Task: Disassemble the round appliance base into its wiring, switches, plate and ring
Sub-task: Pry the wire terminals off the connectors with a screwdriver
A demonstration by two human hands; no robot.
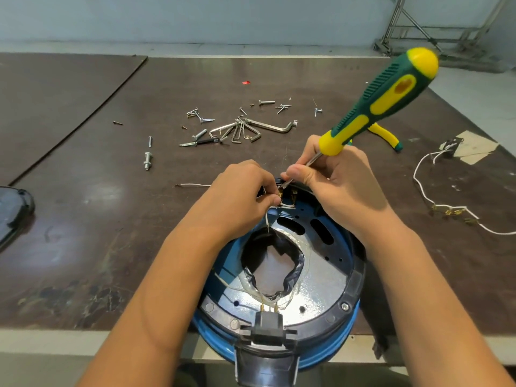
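The round blue appliance base [343, 349] lies open side up at the table's near edge, with a black ring [353, 291] around a shiny metal plate [321, 277]. My left hand [243, 191] pinches a white wire [267, 217] at brass terminals [287, 195] on the base's far rim. My right hand [340, 180] grips a green and yellow screwdriver [382, 99] by its shaft, tip at the same terminals. A black socket [269, 322] with brass pins sits at the near rim.
Loose screws and bolts [201, 115] and hex keys [251, 129] lie scattered behind the base. A removed white wire harness [446, 210] with brass connectors lies at the right. A yellow-handled tool [386, 136] rests behind my right hand. A dark cover [14, 210] sits at the left edge.
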